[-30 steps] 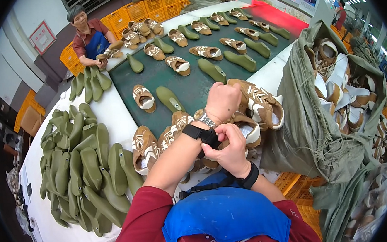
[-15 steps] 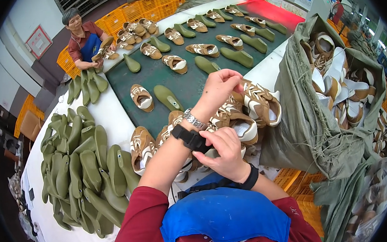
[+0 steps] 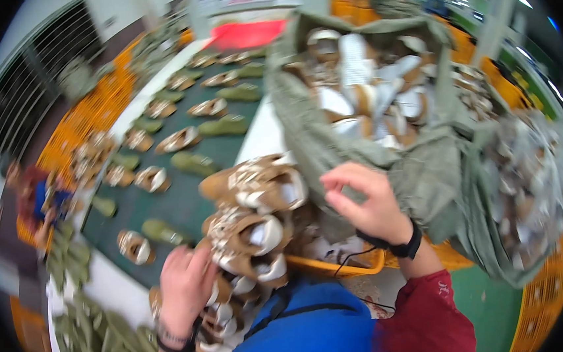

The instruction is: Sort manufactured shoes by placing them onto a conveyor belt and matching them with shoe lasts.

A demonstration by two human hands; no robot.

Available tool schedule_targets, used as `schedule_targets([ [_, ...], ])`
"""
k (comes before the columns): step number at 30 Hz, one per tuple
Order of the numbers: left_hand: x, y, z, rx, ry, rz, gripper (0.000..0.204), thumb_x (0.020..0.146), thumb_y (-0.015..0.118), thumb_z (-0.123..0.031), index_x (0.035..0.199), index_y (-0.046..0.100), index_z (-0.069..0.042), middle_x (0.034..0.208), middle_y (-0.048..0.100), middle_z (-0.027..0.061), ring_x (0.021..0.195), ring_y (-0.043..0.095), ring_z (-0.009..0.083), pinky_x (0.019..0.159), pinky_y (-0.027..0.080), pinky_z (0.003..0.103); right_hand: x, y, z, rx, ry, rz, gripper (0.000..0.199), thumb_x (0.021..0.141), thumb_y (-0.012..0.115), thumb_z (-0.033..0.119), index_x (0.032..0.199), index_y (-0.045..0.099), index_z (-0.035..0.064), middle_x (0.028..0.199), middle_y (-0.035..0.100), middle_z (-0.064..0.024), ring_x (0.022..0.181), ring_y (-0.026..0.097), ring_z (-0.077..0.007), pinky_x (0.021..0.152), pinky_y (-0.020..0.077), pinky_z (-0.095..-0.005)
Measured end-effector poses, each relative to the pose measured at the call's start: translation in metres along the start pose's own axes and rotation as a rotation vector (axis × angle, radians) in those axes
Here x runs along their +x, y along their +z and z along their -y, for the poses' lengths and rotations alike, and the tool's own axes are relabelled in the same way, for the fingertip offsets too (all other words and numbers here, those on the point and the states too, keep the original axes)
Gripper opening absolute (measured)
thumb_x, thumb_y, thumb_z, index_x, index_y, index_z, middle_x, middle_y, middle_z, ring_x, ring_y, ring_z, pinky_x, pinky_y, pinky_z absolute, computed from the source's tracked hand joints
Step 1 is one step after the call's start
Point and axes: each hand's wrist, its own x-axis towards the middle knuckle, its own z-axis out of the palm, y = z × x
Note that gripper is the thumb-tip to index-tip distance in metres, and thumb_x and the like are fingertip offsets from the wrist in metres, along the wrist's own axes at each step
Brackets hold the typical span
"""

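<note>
My left hand (image 3: 185,283) is beside a heap of brown-and-white sneakers (image 3: 250,235) at the table's near edge. Its fingers look loosely bent and slightly apart, a little blurred, with nothing visible in them. My right hand (image 3: 368,203) hovers in front of a grey-green woven sack (image 3: 334,172), thumb and fingers apart, holding nothing. More sneakers fill the sack, some showing pale soles and insides. A black band (image 3: 406,245) circles my right wrist; a black strap (image 3: 179,343) and a metal bracelet are on my left.
Sneakers and green shoe lasts (image 3: 194,163) stand in rows on a dark green belt (image 3: 123,218). Piled lasts (image 3: 103,342) lie at the near left. A co-worker (image 3: 38,198) holds a shoe at far left. An orange crate (image 3: 335,268) and a clear bag (image 3: 527,183) are at right.
My hands have parted: the right has left the strap on my left wrist and moved right toward the sack. The left has dropped beside the sneaker heap. The view has turned right.
</note>
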Motion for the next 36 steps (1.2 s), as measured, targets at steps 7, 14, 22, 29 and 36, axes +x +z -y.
schedule_targets([
  [7,-0.048,-0.010,0.034,0.104,-0.112,0.025,0.023,0.071,0.062,-0.001,0.094,0.056,-0.001,0.070,0.057,0.0129,0.072,0.054,0.0329,0.070,0.043,0.041,0.039,-0.194,-0.064,-0.768,0.316,-0.221,0.021,0.077,0.060,0.016,0.088,0.064,-0.0012,0.073,0.064,-0.0134,0.066,0.063,-0.0214,0.062,0.0484,-0.0326],
  [14,-0.026,-0.002,0.066,0.113,-0.297,-0.169,0.020,0.075,0.065,-0.012,0.092,0.059,-0.003,0.075,0.058,0.0142,0.074,0.054,0.0326,0.066,0.043,0.041,0.061,-0.241,-0.234,-0.668,0.486,0.062,0.027,0.074,0.056,0.013,0.095,0.063,-0.0008,0.079,0.065,-0.0090,0.070,0.057,-0.0171,0.063,0.0454,-0.0321],
  [22,0.000,-0.020,0.068,0.356,-0.264,0.046,0.019,0.075,0.062,-0.012,0.091,0.057,-0.002,0.071,0.060,0.0131,0.074,0.059,0.0299,0.076,0.045,0.038,0.066,-0.335,-0.522,-0.580,0.599,-0.024,0.058,0.087,0.053,0.036,0.124,0.044,-0.0083,0.121,0.052,-0.0214,0.111,0.050,-0.0290,0.094,0.0367,-0.0327],
  [29,-0.040,-0.028,0.084,0.286,-0.334,-0.003,0.017,0.076,0.062,-0.011,0.090,0.056,-0.003,0.069,0.060,0.0106,0.071,0.059,0.0280,0.073,0.045,0.037,0.070,-0.406,-0.551,-0.555,0.677,-0.114,0.051,0.087,0.051,0.036,0.129,0.043,0.0085,0.084,0.046,-0.0069,0.074,0.042,-0.0157,0.067,0.0337,-0.0272],
  [36,-0.025,-0.012,0.074,0.275,-0.301,0.051,0.023,0.074,0.064,-0.012,0.095,0.056,-0.005,0.073,0.058,0.0130,0.073,0.055,0.0318,0.071,0.045,0.040,0.089,-0.338,-0.457,-0.848,0.584,-0.106,0.051,0.084,0.049,0.046,0.098,0.063,-0.0017,0.091,0.064,-0.0233,0.090,0.061,-0.0307,0.077,0.0459,-0.0402],
])
